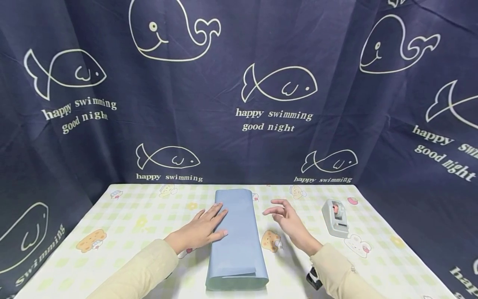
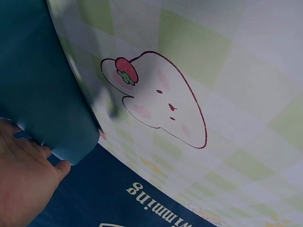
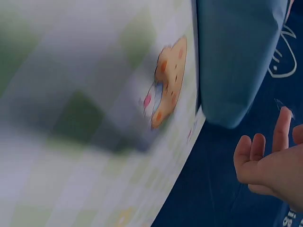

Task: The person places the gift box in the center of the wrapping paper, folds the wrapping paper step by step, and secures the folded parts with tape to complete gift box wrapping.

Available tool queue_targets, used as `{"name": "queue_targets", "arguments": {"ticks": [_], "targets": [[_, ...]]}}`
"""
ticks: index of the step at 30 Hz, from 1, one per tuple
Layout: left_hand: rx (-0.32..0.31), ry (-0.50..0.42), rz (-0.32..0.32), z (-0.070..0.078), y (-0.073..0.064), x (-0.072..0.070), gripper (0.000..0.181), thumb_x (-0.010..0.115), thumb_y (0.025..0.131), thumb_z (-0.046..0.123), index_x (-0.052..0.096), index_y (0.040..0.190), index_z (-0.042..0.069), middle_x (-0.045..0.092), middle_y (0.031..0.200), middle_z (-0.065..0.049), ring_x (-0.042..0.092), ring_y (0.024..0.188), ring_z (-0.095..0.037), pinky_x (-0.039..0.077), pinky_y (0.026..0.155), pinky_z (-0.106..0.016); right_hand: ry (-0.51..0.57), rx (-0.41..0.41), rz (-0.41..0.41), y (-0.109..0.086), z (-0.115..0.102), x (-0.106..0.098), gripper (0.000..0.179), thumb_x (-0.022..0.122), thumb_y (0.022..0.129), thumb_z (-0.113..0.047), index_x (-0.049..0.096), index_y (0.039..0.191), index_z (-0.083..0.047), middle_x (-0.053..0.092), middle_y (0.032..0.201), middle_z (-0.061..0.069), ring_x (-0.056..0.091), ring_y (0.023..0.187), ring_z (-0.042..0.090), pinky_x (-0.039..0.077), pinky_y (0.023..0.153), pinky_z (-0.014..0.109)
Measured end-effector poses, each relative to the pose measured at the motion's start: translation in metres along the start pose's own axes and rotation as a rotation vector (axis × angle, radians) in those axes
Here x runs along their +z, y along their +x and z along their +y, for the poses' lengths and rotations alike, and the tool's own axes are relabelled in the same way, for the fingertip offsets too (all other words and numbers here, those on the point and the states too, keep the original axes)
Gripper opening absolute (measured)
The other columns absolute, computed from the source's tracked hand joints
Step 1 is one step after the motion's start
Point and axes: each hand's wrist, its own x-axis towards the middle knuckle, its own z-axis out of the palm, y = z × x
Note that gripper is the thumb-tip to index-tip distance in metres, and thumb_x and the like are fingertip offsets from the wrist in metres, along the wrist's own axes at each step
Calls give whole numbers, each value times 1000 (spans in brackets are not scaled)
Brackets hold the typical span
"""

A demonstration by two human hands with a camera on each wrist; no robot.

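Observation:
A long sheet of blue wrapping paper (image 1: 239,232), folded over into a flattened tube, lies lengthwise at the middle of the table. Its near end gapes, with a loose overlapping edge on top. My left hand (image 1: 199,228) rests on its left side, fingers spread and fairly straight; in the left wrist view the fingers (image 2: 35,146) lie over the blue surface. To the right of the paper, my right hand (image 1: 293,224) is held apart from it with loosely bent fingers and nothing in them. The right wrist view shows that hand (image 3: 272,165) beside the far end of the tube.
A pale grey tape dispenser (image 1: 336,218) with a reddish core stands to the right of my right hand. The tablecloth (image 1: 142,245) is green-checked with cartoon prints. A dark blue curtain (image 1: 224,137) with fish and whale drawings hangs behind and at both sides.

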Motion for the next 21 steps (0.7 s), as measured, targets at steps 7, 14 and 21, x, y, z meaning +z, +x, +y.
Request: {"name": "queue_targets", "arguments": {"ticks": [7,14,21], "targets": [[-11,-8,-9,0,0,1,69,37,93,52,23,146,9,13,153,-14,11,142,-30,15,109,-57,-1,-48,-175,0,0,17,41,38,87,6,33,127,-6,61,111,20,47,118,28,31,95,36],[-14,-2,-13,0,1,1,69,36,93,52,22,146,9,12,153,-14,11,142,-29,14,109,-56,7,-66,-225,2,5,25,43,37,88,7,32,129,-6,62,111,18,46,121,28,28,105,46],[-9,-4,-12,1,0,0,68,37,94,51,23,145,7,13,153,-15,12,141,-31,15,109,-57,17,-77,-191,4,7,30,43,37,87,9,33,127,-4,62,109,21,50,115,30,33,101,40]]}}
